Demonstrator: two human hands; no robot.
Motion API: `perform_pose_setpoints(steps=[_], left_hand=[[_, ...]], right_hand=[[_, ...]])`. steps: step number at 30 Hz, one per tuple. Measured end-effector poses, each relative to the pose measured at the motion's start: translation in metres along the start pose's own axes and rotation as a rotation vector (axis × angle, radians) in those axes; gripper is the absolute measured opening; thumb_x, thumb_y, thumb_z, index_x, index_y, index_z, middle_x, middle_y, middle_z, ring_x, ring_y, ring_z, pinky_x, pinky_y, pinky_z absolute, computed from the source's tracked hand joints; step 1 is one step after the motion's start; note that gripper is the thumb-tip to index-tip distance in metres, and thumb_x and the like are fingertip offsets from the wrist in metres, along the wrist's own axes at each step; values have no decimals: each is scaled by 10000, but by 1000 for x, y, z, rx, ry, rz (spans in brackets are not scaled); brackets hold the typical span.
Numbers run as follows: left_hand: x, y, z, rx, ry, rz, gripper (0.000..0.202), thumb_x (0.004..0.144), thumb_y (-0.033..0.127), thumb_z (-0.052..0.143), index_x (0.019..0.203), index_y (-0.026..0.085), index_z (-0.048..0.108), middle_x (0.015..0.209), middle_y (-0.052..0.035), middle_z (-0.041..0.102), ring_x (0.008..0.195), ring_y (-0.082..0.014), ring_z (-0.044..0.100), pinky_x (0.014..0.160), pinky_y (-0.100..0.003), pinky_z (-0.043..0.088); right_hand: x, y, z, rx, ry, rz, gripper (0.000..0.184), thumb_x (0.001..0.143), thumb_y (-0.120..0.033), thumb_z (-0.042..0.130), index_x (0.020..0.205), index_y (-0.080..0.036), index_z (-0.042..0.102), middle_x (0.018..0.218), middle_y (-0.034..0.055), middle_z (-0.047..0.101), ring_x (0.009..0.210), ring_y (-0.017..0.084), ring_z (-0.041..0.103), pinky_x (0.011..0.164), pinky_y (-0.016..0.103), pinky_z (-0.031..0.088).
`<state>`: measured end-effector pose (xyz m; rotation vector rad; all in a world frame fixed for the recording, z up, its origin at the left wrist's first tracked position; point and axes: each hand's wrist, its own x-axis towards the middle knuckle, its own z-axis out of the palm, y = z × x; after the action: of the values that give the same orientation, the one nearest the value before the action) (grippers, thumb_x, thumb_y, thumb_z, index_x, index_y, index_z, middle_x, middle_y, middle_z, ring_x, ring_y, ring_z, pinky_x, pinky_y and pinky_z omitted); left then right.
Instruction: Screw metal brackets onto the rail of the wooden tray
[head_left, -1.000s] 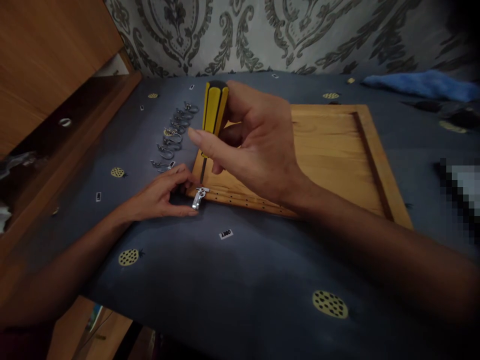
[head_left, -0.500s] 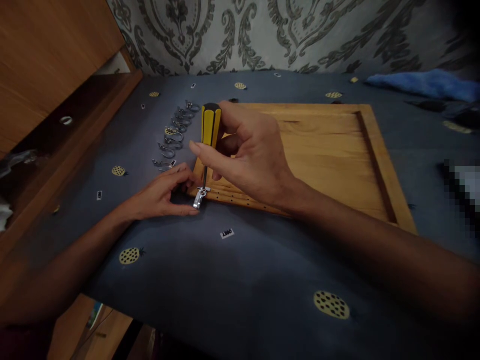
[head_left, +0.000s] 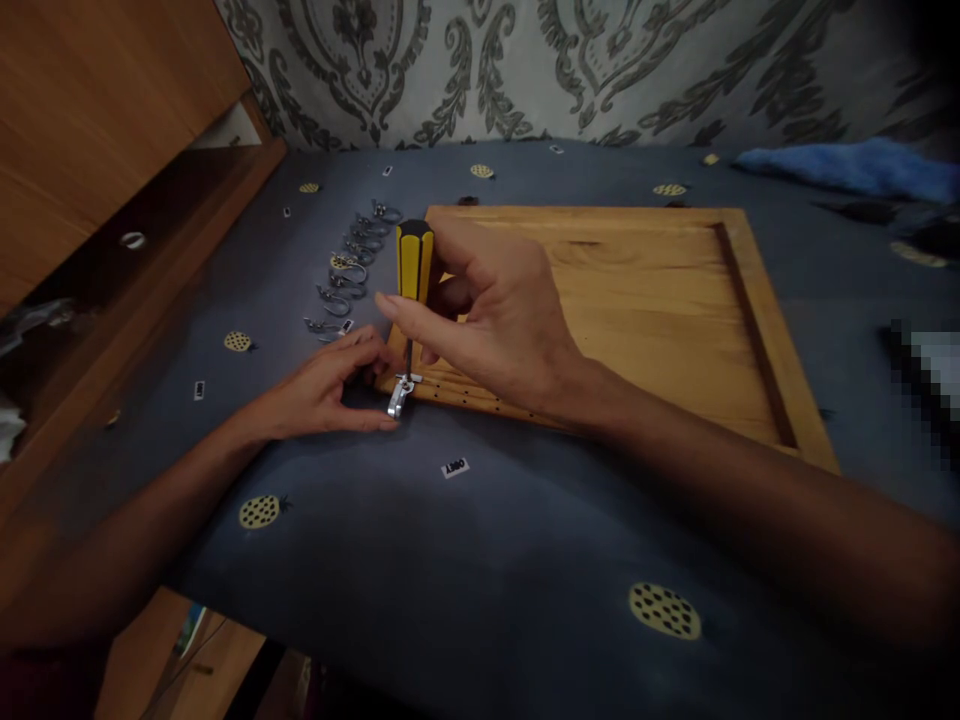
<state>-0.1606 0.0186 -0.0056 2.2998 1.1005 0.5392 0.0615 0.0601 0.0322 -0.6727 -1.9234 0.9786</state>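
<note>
From the head camera, a person's right hand (head_left: pixel 499 315) grasps a yellow-and-black screwdriver (head_left: pixel 415 262), held nearly upright, its tip meeting a small silver metal bracket (head_left: pixel 399 395). The bracket sits at the near left corner of a shallow, wooden-rimmed panel (head_left: pixel 660 300), where small dark holes line the near edge. The left hand (head_left: pixel 326 385) curls around that corner, thumb at the bracket's lower end; whether it grips the bracket, I cannot tell. Beyond it, looped metal pieces (head_left: pixel 346 282) lie in a row on a dark pineapple-print tablecloth (head_left: pixel 450 560).
</note>
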Motion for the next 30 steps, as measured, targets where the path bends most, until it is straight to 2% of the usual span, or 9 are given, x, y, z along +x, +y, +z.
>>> perform_pose_setpoints(steps=[6, 12, 19, 30], left_hand=[[0, 0, 0, 0, 0, -9, 450, 890, 595, 740, 1066, 193, 644, 939, -18, 559, 840, -190, 507, 751, -288, 451], [1, 1, 0, 3, 4, -5, 458, 884, 620, 733, 1029, 194, 647, 911, -17, 561, 840, -193, 510, 753, -293, 448], [-1, 0, 1, -22, 8, 5, 426, 878, 579, 765, 1019, 198, 636, 910, -11, 550, 825, -183, 506, 736, -288, 448], [-1, -1, 0, -8, 12, 37, 414, 899, 566, 751, 1056, 199, 640, 920, -7, 555, 831, -180, 516, 748, -287, 450]], right_hand=[[3, 1, -4, -35, -100, -24, 287, 954, -311, 689, 799, -225, 463, 808, -3, 600, 752, 139, 636, 605, 236, 545], [5, 2, -7, -55, -126, -61, 265, 963, -337, 674, 817, -223, 484, 783, -1, 606, 758, 153, 638, 586, 249, 541], [6, -9, -6, -30, -17, 22, 257, 921, -280, 722, 808, -212, 502, 814, 7, 602, 715, 146, 621, 567, 262, 539], [4, -8, -4, -62, -33, 5, 241, 915, -263, 701, 801, -217, 494, 788, 1, 588, 754, 154, 626, 595, 251, 535]])
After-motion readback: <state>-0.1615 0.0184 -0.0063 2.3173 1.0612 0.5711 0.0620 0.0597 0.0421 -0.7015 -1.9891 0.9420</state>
